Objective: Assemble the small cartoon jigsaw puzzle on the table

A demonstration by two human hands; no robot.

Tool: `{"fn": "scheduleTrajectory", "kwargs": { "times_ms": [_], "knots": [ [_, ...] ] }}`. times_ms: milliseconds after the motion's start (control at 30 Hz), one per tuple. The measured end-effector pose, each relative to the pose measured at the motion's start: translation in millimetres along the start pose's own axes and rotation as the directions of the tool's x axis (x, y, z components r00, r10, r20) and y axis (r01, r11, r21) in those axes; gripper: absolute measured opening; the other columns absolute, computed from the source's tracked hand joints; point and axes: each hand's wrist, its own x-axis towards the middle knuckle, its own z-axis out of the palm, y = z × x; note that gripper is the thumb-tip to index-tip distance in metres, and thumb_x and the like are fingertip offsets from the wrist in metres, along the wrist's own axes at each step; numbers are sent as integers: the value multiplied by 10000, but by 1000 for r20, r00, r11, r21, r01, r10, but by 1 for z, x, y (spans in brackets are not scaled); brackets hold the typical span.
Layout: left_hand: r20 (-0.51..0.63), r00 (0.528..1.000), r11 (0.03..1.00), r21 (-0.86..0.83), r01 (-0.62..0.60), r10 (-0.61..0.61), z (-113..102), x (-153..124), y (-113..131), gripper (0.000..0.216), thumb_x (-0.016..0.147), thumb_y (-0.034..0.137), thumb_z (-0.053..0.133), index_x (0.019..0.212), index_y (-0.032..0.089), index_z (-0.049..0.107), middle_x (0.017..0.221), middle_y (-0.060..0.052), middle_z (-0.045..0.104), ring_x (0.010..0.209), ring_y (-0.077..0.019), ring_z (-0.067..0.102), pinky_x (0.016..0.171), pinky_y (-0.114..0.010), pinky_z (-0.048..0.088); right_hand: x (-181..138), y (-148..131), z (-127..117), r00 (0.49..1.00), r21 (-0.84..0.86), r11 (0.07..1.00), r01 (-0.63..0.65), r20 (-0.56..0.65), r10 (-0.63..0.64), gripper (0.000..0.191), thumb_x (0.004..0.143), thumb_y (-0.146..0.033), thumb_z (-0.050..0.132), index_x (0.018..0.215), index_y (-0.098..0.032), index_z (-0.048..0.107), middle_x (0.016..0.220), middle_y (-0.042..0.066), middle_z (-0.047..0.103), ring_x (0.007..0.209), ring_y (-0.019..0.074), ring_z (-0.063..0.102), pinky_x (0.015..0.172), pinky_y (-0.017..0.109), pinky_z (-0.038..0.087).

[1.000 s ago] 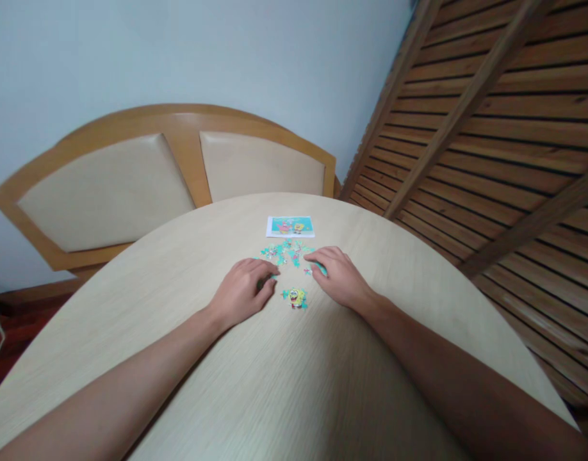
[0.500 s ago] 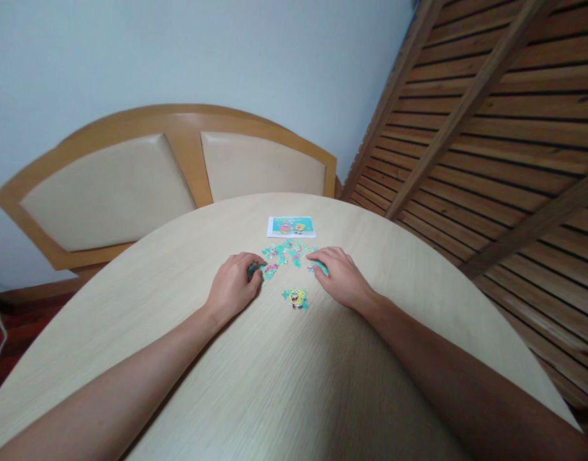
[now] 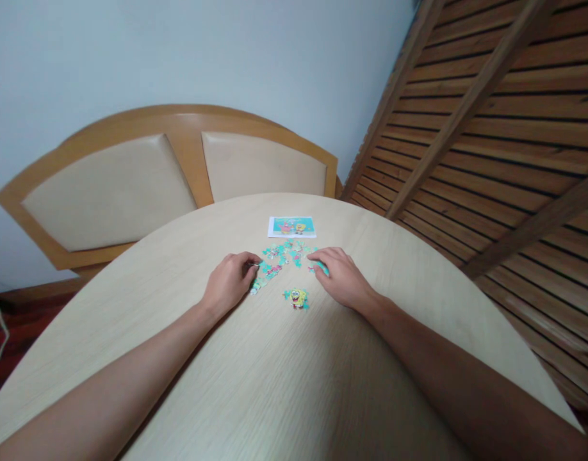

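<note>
Loose jigsaw puzzle pieces (image 3: 275, 270), mostly turquoise with some pink, lie scattered across the middle of the table. At their left side my left hand (image 3: 230, 278) is closed, and a thin pale edge of a puzzle piece shows between thumb and fingers. On the other side rests my right hand (image 3: 341, 274), its thumb and fingers apart, with turquoise and pink pieces under and beside the fingertips. Nearer to me lies a small joined section of puzzle (image 3: 298, 298) showing a yellow square cartoon character. Beyond the pieces is a printed reference picture (image 3: 293, 226) of a pink and a yellow character.
The round pale wooden table (image 3: 202, 384) carries all of this. Behind it stands a wooden bench (image 3: 183, 137) with cream padded panels, against a pale wall. A slatted wooden screen (image 3: 490, 128) rises on the right, close to the table's edge.
My left hand has drawn slightly left and back, uncovering turquoise pieces near its thumb. A pale piece edge now shows between its fingers. My right hand is nearly still.
</note>
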Motion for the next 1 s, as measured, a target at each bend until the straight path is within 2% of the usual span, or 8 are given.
{"fn": "scheduleTrajectory", "kwargs": {
  "times_ms": [267, 433, 567, 733, 867, 1000],
  "knots": [
    [-9, 998, 975, -214, 54, -57, 0, 4, -3, 187, 889, 311, 564, 985, 208, 688, 947, -52, 758, 778, -198, 692, 715, -320, 521, 0, 2, 1, 1000, 4, 1000, 14, -17, -14, 283, 942, -207, 510, 1173, -218, 672, 1222, 83, 688, 1187, 274, 545, 1019, 459, 425],
    [-30, 987, 959, -243, 146, -158, -2, 8, -7, 189, 877, 304, 579, 958, 211, 723, 952, -50, 776, 861, -221, 718, 799, -338, 535, 0, 2, 1, 1000, -1, 1000, 9, -16, -9, 283, 937, -205, 517, 1174, -207, 672, 1221, 87, 689, 1186, 280, 548, 1018, 457, 427],
    [-26, 981, 954, -239, 183, -194, -2, 8, -9, 191, 882, 320, 597, 913, 243, 770, 953, -33, 790, 890, -231, 731, 836, -343, 550, 0, 3, 2, 1000, 1, 1000, 13, -19, -13, 281, 933, -208, 522, 1169, -218, 675, 1219, 86, 689, 1175, 281, 552, 1009, 461, 430],
    [-48, 973, 953, -217, 211, -226, -5, 9, -11, 212, 893, 335, 601, 966, 256, 784, 1013, -27, 792, 941, -240, 734, 850, -340, 554, 0, 2, 2, 1000, 5, 1000, 9, -14, -9, 280, 936, -220, 525, 1173, -210, 673, 1224, 86, 689, 1185, 276, 546, 1016, 456, 426],
    [-108, 958, 961, -111, 254, -266, -9, 13, -19, 236, 893, 343, 598, 1004, 251, 786, 1054, -53, 785, 978, -287, 720, 871, -392, 539, 0, 2, 1, 1000, 6, 1000, 5, -17, -5, 279, 935, -219, 528, 1172, -202, 675, 1218, 91, 691, 1180, 279, 547, 1015, 459, 427],
    [-101, 969, 974, -16, 226, -227, -7, 15, -25, 219, 882, 305, 593, 944, 250, 796, 1016, -56, 788, 937, -296, 718, 850, -402, 539, -1, 3, 2, 1000, 2, 1000, 10, -21, -10, 274, 937, -226, 526, 1164, -215, 679, 1216, 89, 692, 1175, 279, 550, 1008, 462, 430]
  ]
}}
